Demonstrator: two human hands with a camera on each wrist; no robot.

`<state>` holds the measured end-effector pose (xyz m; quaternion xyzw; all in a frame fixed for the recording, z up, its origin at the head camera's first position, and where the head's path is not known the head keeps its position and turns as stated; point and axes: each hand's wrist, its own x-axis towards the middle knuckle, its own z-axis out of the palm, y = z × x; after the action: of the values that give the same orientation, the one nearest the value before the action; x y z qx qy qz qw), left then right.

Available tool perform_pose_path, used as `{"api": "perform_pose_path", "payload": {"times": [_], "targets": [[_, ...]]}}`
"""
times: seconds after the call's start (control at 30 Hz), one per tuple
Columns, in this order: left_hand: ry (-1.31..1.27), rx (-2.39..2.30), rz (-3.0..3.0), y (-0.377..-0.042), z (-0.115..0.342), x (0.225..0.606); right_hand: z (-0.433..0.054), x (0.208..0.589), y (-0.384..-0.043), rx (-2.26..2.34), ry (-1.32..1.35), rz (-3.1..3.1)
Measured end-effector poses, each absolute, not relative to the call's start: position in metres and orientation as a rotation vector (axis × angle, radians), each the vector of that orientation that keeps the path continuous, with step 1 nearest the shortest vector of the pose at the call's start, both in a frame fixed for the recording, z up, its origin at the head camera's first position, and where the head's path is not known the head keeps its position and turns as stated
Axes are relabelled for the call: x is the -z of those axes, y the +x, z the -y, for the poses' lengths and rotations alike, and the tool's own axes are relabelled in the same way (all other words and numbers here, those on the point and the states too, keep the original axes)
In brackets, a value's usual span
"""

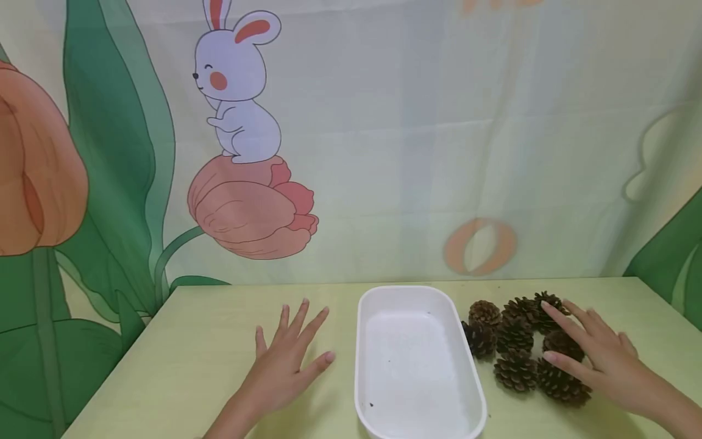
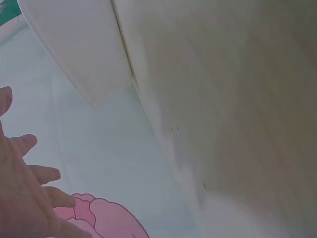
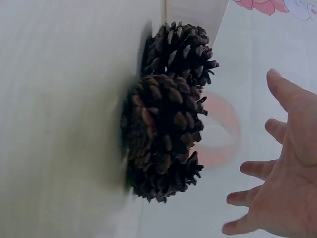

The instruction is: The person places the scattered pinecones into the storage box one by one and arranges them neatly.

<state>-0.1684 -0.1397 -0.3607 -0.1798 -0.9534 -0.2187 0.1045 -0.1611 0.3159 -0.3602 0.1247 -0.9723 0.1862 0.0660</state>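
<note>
My left hand [image 1: 285, 369] is spread above the table to the left of a white rectangular tub [image 1: 419, 366], holding nothing. In the left wrist view the same hand [image 2: 29, 193] shows its fingers apart, with the tub's outer wall [image 2: 79, 44] beyond. Over the right edge of a group of brown pine cones [image 1: 515, 372], my right hand [image 1: 606, 360] has its fingers spread. The right wrist view has that hand [image 3: 287, 168] raised beside the clustered pine cones [image 3: 163, 119], a gap between them. A few dark specks lie in the tub.
A pale yellow-green table [image 1: 192, 353] bears the tub and the pine cones, which sit right of the tub. Behind the table's back edge hangs a curtain [image 1: 373, 152] printed with a rabbit, tulips and leaves. Small dark crumbs dot the tabletop.
</note>
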Motion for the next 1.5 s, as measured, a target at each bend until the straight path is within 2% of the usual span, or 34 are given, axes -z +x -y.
{"api": "perform_pose_path", "payload": {"times": [0.47, 0.77, 1.07, 1.5], "targets": [[-0.610, 1.110, 2.825, -0.170, 0.127, 0.361, -0.328, 0.368, -0.155, -0.869, 0.395, 2.915], [-0.626, 1.572, 2.710, -0.171, 0.120, 0.358, -0.329, 0.367, -0.153, -0.808, 0.226, 2.962], [-0.549, 1.949, 2.716, -0.176, 0.110, 0.358, -0.329, 0.364, -0.150, -0.854, 0.165, 3.027], [-0.512, 2.390, 2.642, -0.188, 0.098, 0.371, -0.330, 0.367, -0.157, -0.890, 0.250, 3.187]]}}
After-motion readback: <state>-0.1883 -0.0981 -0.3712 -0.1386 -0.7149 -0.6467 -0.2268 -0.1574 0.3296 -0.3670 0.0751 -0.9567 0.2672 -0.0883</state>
